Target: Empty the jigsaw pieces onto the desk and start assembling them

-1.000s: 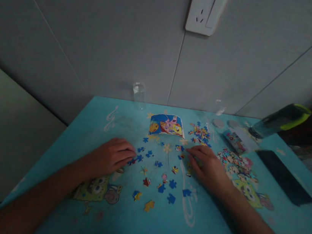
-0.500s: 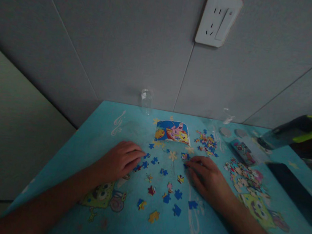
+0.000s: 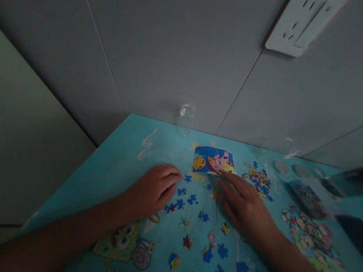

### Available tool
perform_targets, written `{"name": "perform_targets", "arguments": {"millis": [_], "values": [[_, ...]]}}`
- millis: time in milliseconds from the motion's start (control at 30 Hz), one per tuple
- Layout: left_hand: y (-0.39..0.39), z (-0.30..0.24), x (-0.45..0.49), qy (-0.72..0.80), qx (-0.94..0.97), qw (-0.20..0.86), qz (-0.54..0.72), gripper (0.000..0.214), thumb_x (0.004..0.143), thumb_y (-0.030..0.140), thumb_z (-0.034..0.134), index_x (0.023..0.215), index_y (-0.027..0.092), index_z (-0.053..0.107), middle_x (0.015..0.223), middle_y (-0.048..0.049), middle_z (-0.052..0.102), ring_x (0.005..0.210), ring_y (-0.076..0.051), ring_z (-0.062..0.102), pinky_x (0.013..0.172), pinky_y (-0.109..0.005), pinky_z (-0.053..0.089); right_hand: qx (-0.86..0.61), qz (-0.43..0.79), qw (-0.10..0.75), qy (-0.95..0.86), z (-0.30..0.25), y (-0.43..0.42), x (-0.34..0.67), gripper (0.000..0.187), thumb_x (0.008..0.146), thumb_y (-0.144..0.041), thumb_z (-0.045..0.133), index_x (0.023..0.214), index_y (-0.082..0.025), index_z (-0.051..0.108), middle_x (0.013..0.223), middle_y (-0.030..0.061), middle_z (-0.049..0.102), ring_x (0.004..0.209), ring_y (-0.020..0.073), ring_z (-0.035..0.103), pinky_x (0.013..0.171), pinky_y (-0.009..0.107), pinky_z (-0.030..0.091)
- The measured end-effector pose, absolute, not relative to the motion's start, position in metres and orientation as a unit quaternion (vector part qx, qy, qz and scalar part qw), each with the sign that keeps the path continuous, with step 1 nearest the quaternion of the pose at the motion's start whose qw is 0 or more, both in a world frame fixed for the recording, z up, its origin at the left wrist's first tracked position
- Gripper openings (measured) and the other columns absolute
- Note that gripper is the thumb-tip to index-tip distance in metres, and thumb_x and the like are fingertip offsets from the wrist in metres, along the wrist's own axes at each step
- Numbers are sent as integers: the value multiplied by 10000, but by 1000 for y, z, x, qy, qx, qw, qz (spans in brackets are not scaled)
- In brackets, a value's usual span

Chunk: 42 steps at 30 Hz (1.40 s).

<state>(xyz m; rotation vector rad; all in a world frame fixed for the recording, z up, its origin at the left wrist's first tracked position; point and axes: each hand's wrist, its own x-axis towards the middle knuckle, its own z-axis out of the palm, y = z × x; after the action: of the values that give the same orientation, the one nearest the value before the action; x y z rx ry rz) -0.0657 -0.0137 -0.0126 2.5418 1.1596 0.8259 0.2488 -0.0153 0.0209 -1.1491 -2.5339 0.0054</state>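
Observation:
My left hand (image 3: 154,190) lies palm down on the blue cartoon-printed table (image 3: 122,155), its fingertips beside small blue puzzle pieces (image 3: 175,204). My right hand (image 3: 246,204) stretches flat with fingers apart, and its fingertips touch the lower edge of a small colourful picture card (image 3: 214,160). Loose puzzle pieces (image 3: 209,251) lie scattered between and in front of both hands. Neither hand holds anything.
A small clear glass (image 3: 185,118) stands at the table's far edge against the grey wall. A heap of puzzle pieces (image 3: 259,178), a partly joined puzzle (image 3: 306,226), a small box (image 3: 307,198) and a dark phone (image 3: 360,235) lie to the right. A wall socket (image 3: 303,25) hangs above.
My right hand has reached forward from the loose pieces to the picture card and spread its fingers. The left hand has stayed put. The camera has tilted and shifted left.

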Motion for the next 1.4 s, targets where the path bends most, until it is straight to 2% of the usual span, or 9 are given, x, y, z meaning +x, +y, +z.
{"name": "perform_targets", "arguments": {"millis": [67, 167, 267, 367, 533, 767, 933, 1100, 1400], "values": [[-15, -12, -69, 403, 856, 144, 291, 305, 1007, 200, 475, 1283, 184, 605, 1277, -100, 602, 1200, -222, 557, 1062, -447, 473, -398, 5, 166, -902, 19, -2, 239, 482, 985, -210, 515, 1466, -229, 508, 1532, 105, 492, 1357, 314, 507, 1101, 553, 459], [-16, -12, -73, 404, 846, 169, 304, 305, 1015, 204, 458, 1285, 198, 598, 1275, -99, 603, 1187, -218, 565, 1045, -442, 488, -398, 14, 164, -903, 10, 11, 231, 475, 974, -177, 517, 1446, -226, 540, 1481, 99, 552, 1312, 298, 552, 1090, 544, 473], [-16, -12, -73, 400, 850, 171, 298, 310, 1003, 211, 482, 1293, 205, 592, 1277, -102, 608, 1200, -230, 563, 1047, -456, 486, -406, 27, 185, -895, -1, 14, 231, 467, 950, -143, 528, 1406, -227, 584, 1441, 95, 589, 1296, 288, 565, 1094, 539, 469], [-16, -11, -72, 395, 860, 155, 283, 337, 990, 212, 497, 1318, 203, 574, 1304, -104, 606, 1239, -239, 549, 1069, -469, 468, -405, 50, 201, -890, -6, 14, 235, 548, 900, -82, 521, 1421, -244, 569, 1451, 89, 581, 1316, 286, 552, 1102, 545, 457], [-16, -7, -69, 361, 898, 132, 215, 547, 934, 137, 481, 1470, 244, 448, 1471, -81, 521, 1390, -262, 444, 1173, -529, 354, -408, 71, 218, -884, -9, 14, 237, 619, 840, -32, 507, 1409, -262, 577, 1453, 76, 584, 1332, 291, 545, 1104, 566, 450], [-17, -9, -69, 360, 913, 120, 151, 587, 910, 130, 480, 1478, 275, 439, 1574, -28, 415, 1476, -259, 341, 1217, -547, 267, -411, 67, 222, -882, 3, 14, 232, 386, 954, -157, 524, 1308, -244, 649, 1380, 81, 637, 1255, 273, 601, 1063, 531, 490], [-16, -11, -70, 360, 914, 115, 147, 600, 914, 134, 483, 1493, 280, 426, 1572, -27, 420, 1473, -256, 350, 1215, -541, 274, -413, 32, 212, -885, 15, 7, 225, 257, 954, -242, 586, 1173, -245, 719, 1363, 84, 643, 1245, 291, 600, 1056, 542, 486], [-17, -10, -70, 363, 913, 114, 147, 584, 927, 142, 481, 1493, 280, 431, 1567, -24, 430, 1470, -252, 359, 1220, -540, 278, -415, 17, 184, -891, 14, 3, 223, 217, 956, -316, 613, 1119, -246, 738, 1382, 84, 625, 1280, 307, 569, 1066, 551, 471], [-17, -8, -70, 364, 913, 121, 140, 576, 932, 150, 486, 1490, 283, 430, 1578, -14, 412, 1476, -251, 348, 1223, -542, 273, -418, 38, 202, -885, 11, 4, 225, 175, 938, -277, 639, 1071, -246, 748, 1320, 86, 657, 1241, 293, 596, 1041, 537, 494]]}}
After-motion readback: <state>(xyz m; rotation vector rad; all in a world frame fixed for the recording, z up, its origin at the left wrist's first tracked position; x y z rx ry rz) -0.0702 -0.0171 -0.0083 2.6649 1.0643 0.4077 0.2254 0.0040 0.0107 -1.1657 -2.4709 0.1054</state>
